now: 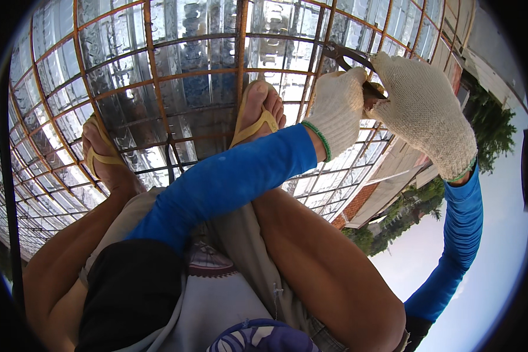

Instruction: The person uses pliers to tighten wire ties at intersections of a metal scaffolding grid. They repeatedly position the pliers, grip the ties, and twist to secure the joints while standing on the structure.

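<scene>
Dark metal pincers (339, 51) rest with their jaws at the rusty steel mesh (240, 41), at the upper right. My right hand (426, 105), in a cream knitted glove, is closed around their handles. Close beside it, my left hand (339, 104), in a matching glove with a green cuff edge, is curled just below the jaws. Its fingertips are turned away, so what it grips is hidden. Between the hands shows a small brownish-yellow patch that I cannot make out. Blue sleeves cover both forearms.
The mesh of crossed bars spreads over shiny translucent corrugated sheets (202, 94). My feet, in yellow flip-flops (253, 128), stand on it. A dark pole (9, 193) runs down the left side. At the right are a brick wall (356, 205), boards and green trees (490, 120).
</scene>
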Demonstrator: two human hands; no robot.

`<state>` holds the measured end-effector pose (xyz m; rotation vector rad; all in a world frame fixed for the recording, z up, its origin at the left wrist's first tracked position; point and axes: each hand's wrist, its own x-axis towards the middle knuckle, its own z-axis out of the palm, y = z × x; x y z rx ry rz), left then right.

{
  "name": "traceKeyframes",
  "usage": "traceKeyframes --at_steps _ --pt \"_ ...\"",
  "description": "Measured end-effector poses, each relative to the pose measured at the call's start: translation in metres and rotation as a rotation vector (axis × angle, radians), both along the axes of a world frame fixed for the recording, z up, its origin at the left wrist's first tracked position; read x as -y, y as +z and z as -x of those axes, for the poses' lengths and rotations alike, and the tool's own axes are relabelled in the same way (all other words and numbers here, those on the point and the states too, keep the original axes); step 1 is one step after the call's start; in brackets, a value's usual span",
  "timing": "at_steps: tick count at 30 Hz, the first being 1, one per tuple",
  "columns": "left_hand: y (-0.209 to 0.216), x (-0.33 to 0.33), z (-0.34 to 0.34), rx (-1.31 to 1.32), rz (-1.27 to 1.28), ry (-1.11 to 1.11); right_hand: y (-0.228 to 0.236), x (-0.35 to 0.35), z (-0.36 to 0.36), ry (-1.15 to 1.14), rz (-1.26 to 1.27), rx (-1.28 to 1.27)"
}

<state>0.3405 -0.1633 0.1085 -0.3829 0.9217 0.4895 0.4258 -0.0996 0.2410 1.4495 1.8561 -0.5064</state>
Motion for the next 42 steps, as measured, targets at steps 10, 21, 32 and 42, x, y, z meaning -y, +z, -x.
traceKeyframes --at_steps 10,21,32,42 --pt "0.009 -0.006 0.029 -0.474 -0.622 -0.454 -0.024 0.023 -0.014 0.569 -0.349 0.308" --pt "-0.013 0.063 0.023 -0.442 -0.825 -0.828 -0.019 0.016 -0.045 0.473 -0.13 0.304" --pt "0.025 0.08 -0.004 -0.142 -0.615 -0.651 -0.018 0.021 -0.071 -0.435 0.195 -0.103" --pt "0.055 0.051 0.029 0.183 -0.331 -0.581 -0.009 -0.004 -0.05 -0.91 0.48 -0.115"
